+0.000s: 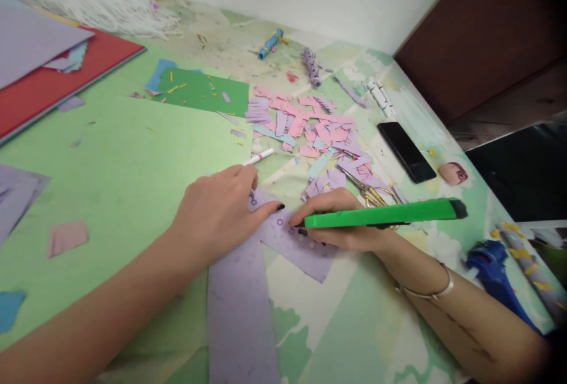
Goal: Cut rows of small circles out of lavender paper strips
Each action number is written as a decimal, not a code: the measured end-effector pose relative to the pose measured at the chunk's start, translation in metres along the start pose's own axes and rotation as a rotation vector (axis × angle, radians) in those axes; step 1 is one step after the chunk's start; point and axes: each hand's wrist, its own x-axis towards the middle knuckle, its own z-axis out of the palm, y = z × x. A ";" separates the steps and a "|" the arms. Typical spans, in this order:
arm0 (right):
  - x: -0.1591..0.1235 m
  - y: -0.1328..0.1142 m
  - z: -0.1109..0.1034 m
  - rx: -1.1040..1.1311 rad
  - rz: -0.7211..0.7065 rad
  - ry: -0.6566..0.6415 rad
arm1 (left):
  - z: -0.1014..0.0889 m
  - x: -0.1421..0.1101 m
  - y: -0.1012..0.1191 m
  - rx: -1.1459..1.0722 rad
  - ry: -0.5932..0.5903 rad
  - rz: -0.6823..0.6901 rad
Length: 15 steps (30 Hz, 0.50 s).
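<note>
My left hand (221,210) lies on a long lilac paper strip (241,307), fingers together and pressing it to the table, with a white marker (259,157) lying just beyond its fingertips. My right hand (341,221) grips a green marker pen (385,214) with a black cap, its tip down on the lilac strip where small circles are drawn. A silver bangle (427,289) sits on my right wrist. The two hands nearly touch at the strip's bend.
A heap of pink, lilac and blue paper scraps (310,130) lies beyond the hands, with gold scissors (370,192) at its edge. A black phone (405,150), white markers (380,96), a blue glue gun (496,272), green card (201,91) and red card (48,83) surround them.
</note>
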 end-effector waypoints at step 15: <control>-0.004 0.004 0.001 0.082 0.108 0.017 | 0.016 0.001 -0.002 0.018 0.057 0.317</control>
